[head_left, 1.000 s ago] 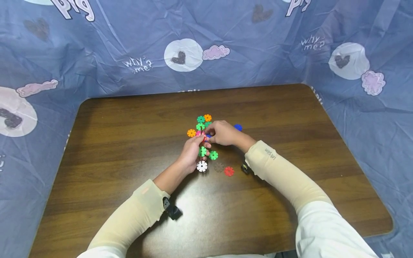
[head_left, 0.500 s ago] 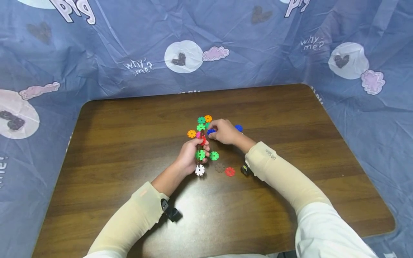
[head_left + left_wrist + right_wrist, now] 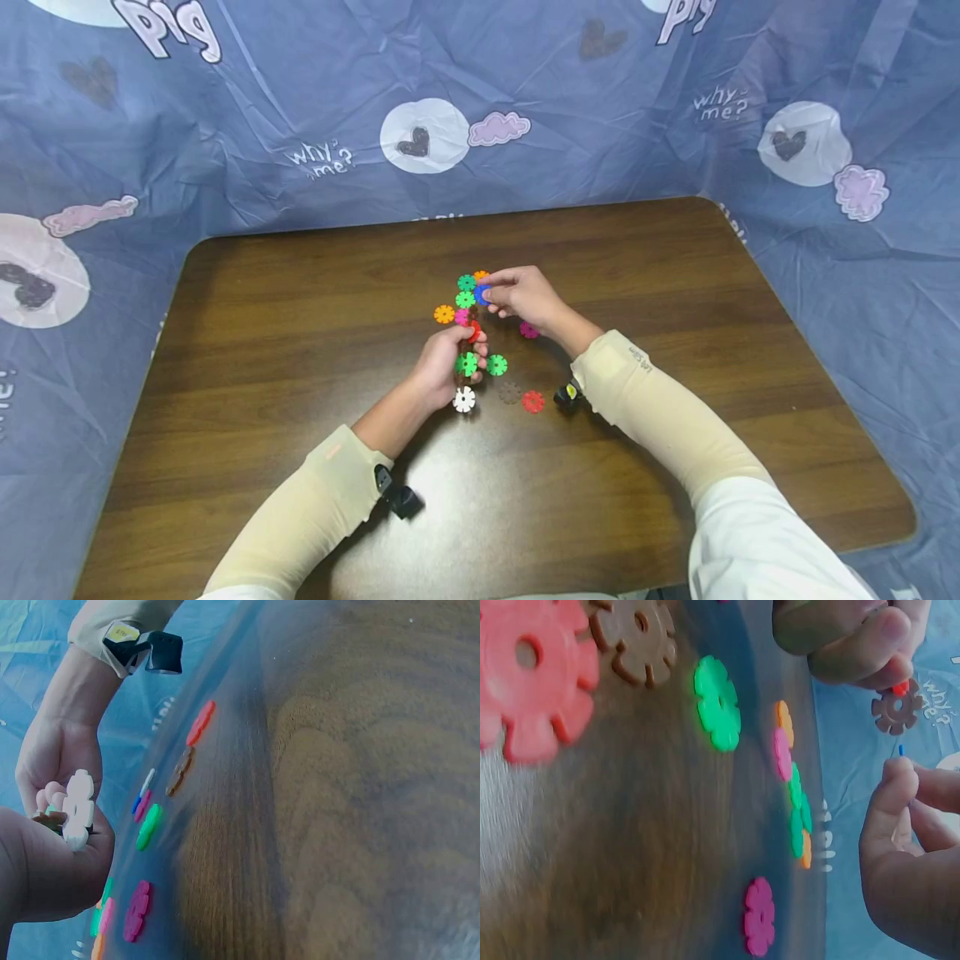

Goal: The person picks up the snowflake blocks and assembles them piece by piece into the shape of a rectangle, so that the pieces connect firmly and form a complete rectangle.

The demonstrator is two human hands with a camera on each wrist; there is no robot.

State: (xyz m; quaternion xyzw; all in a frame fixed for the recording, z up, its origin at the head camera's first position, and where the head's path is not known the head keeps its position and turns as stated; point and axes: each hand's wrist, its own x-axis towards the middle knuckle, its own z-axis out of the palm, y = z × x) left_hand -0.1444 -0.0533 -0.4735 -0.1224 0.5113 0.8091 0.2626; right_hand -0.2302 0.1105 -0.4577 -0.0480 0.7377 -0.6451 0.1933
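My left hand (image 3: 442,358) grips a joined string of notched plastic discs, the snowflake-shaped building kind. Its white disc (image 3: 464,399) hangs at the near end, with a green disc (image 3: 468,363) farther along. Between thumb and fingers sits a red disc (image 3: 475,332), and beyond it a brown disc (image 3: 897,709) stands out at the far end in the right wrist view. Slightly farther from me, my right hand (image 3: 532,298) pinches a blue disc (image 3: 482,295) by its edge, apart from the string. In the right wrist view only a sliver of that blue disc shows.
Loose discs lie on the wooden table (image 3: 300,292): orange (image 3: 444,314), pink (image 3: 462,317) and several greens beyond the left hand. A green disc (image 3: 497,365), a brown disc (image 3: 510,392) and a red disc (image 3: 533,402) lie nearer; a magenta disc (image 3: 529,330) is below the right wrist.
My right hand has drawn the blue disc away from the string and raised it, moving away from me. The magenta disc has come into sight below it. My left hand has shifted slightly nearer.
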